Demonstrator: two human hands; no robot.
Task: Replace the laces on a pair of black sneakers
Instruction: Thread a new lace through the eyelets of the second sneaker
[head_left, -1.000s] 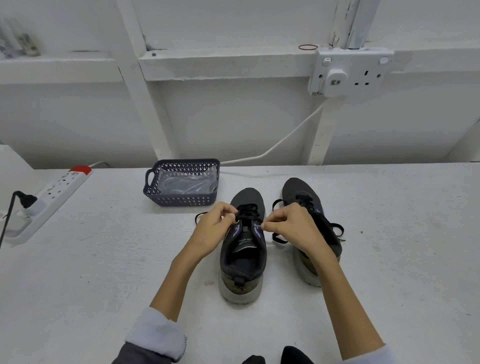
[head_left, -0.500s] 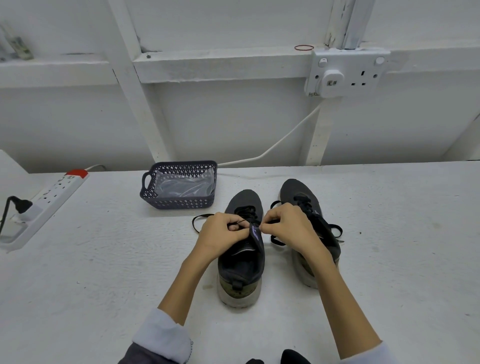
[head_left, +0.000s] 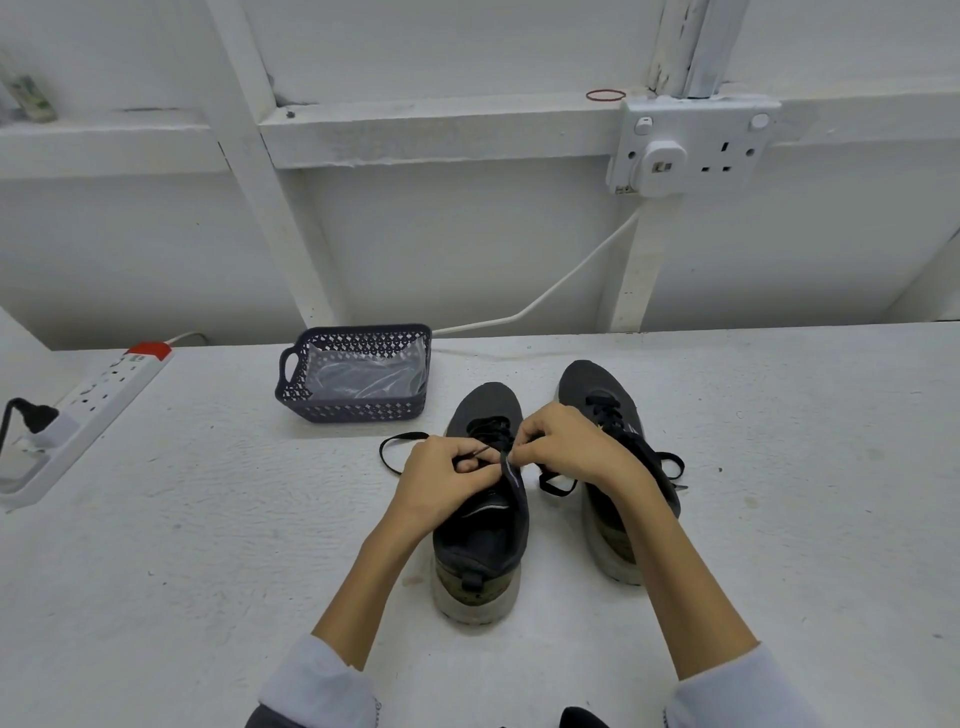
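Note:
Two black sneakers stand side by side on the white table, toes pointing away from me. The left sneaker (head_left: 480, 540) is right in front of me, and both hands work at its upper eyelets. My left hand (head_left: 441, 480) pinches the tip of its black lace (head_left: 402, 444), which loops out onto the table to the left. My right hand (head_left: 569, 449) pinches the right edge of the shoe's opening beside the tongue. The right sneaker (head_left: 605, 395) is partly hidden behind my right wrist, with its own black lace (head_left: 670, 465) trailing loose.
A dark perforated basket (head_left: 358, 410) lined with clear plastic stands behind the shoes to the left. A white power strip (head_left: 98, 395) with a black plug lies at the far left. A wall socket (head_left: 693, 148) and its white cable (head_left: 545, 293) are on the back wall.
Both hands have closed in together over the left sneaker's eyelets. My left hand has curled tighter and now holds the lace tip near the right hand.

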